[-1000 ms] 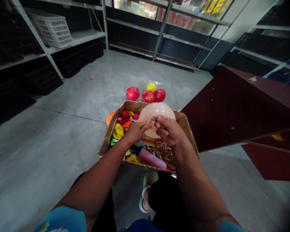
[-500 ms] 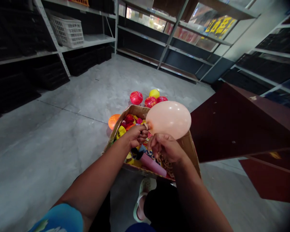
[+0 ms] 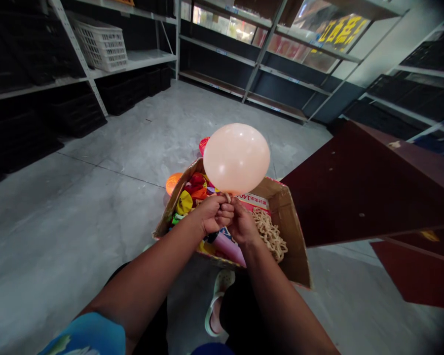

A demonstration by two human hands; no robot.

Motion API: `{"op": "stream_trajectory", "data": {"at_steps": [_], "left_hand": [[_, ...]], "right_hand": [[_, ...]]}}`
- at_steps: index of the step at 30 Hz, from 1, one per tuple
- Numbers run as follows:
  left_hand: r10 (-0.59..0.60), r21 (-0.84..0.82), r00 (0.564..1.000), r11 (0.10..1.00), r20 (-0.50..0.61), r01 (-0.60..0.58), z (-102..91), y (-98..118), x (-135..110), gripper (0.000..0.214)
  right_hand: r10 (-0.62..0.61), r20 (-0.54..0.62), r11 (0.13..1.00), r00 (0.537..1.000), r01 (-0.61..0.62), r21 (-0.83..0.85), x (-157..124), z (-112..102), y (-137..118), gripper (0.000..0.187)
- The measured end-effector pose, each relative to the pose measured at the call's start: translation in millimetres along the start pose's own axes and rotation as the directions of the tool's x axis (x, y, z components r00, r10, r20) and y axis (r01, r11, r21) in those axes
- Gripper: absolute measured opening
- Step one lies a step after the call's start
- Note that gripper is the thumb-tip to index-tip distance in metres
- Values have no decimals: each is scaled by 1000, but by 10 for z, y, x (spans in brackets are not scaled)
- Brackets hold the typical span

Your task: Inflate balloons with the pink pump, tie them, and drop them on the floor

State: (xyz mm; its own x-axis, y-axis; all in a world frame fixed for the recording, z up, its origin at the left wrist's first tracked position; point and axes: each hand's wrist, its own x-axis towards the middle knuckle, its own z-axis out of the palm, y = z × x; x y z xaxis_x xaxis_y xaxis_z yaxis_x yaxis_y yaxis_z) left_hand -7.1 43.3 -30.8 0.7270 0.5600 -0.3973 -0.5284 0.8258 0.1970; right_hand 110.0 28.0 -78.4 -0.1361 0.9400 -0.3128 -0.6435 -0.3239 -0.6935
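An inflated pale peach balloon [image 3: 237, 158] stands upright above a cardboard box [image 3: 288, 222], its neck pointing down. My left hand [image 3: 217, 213] is closed round the neck. Pressed against it from the right, my right hand [image 3: 241, 219] also pinches at the neck, fingertips touching the left hand's. Inside the box, under my hands, lie limp balloons in yellow [image 3: 185, 202] and red, a pink cylinder [image 3: 229, 248] and a heap of beige rope [image 3: 272, 234]. My hands hide part of the contents.
On the floor beyond the box are an orange balloon [image 3: 173, 182] and a red balloon [image 3: 203, 145], partly covered. A dark red board structure [image 3: 329, 197] stands close on the right. Metal shelves [image 3: 261, 61] with crates line the walls.
The peach balloon has swung up and left from lying sideways to upright. My right hand has moved left and down from beside the balloon to its neck, meeting my left hand.
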Motion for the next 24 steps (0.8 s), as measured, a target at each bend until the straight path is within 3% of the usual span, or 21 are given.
{"op": "stream_trajectory", "data": {"at_steps": [7, 12, 16, 19, 22, 24], "left_hand": [[-80, -142, 995, 986, 59, 87, 110, -56, -42, 15], [-61, -85, 997, 994, 51, 65, 93, -17, -67, 13], [43, 132, 994, 991, -97, -30, 31, 56, -62, 14], [157, 358, 975, 929, -159, -91, -39, 77, -32, 10], [309, 576, 935, 801, -171, -160, -105, 53, 21, 12], [450, 732, 876, 654, -174, -191, -150, 28, 69, 12]], "right_hand": [[111, 134, 994, 985, -109, -19, -21, 14, -64, 32], [70, 67, 991, 995, -62, -115, -48, 17, -32, 30], [-32, -17, 976, 999, 27, -218, -57, 36, -21, 28], [-16, -85, 971, 996, -4, -238, -78, 51, -56, 28], [76, -99, 979, 992, -93, -179, -112, 61, -96, 31], [100, -73, 979, 992, -112, -169, -136, 61, -109, 32]]}}
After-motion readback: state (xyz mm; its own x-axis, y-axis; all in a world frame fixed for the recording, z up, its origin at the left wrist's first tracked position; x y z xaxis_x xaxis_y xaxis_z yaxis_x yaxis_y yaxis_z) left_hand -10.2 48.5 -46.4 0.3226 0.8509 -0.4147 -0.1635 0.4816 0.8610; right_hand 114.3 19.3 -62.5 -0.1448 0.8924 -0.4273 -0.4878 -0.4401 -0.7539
